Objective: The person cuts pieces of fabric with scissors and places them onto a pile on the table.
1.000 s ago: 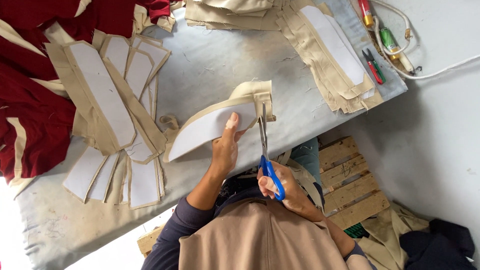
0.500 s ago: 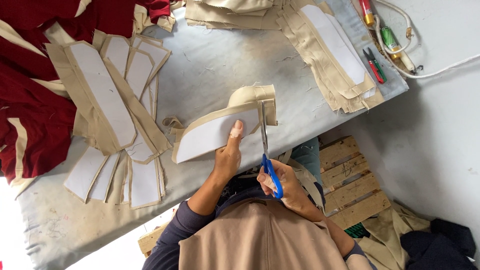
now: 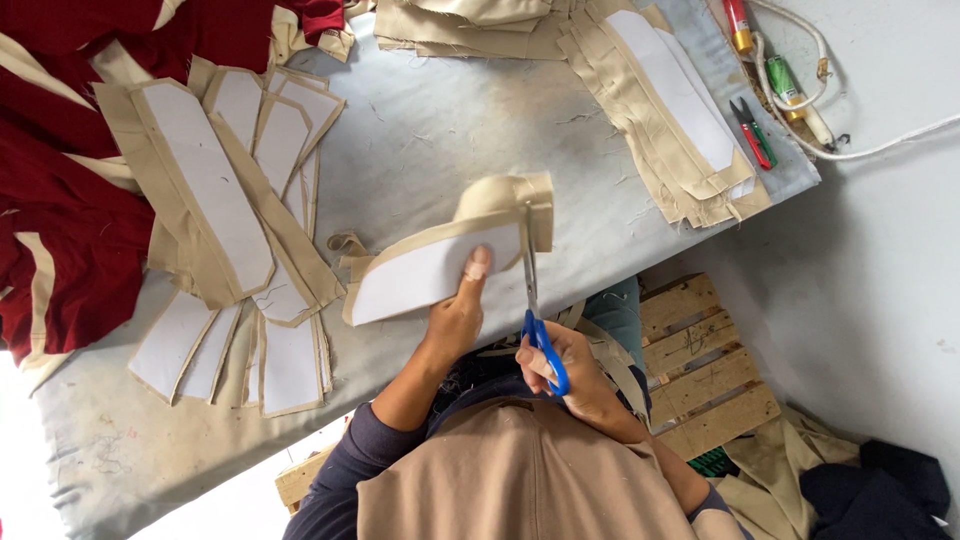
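Note:
My left hand (image 3: 457, 317) grips a long beige fabric piece (image 3: 445, 262) with a white lining on top, thumb pressed on the white face, above the table's near edge. My right hand (image 3: 572, 372) holds blue-handled scissors (image 3: 535, 310); their blades point away from me and cut into the beige end of the piece at its right. The cut end curls up past the blades.
The grey table (image 3: 440, 130) carries stacks of lined beige pieces at left (image 3: 215, 215) and far right (image 3: 665, 100), dark red cloth (image 3: 60, 230) at the left edge, small snips (image 3: 752, 132), lighters and a white cord at the far right. A wooden pallet (image 3: 700, 360) lies under the table.
The fabric piece has shifted a little to the right under my left hand, and the scissors have advanced further along its right end.

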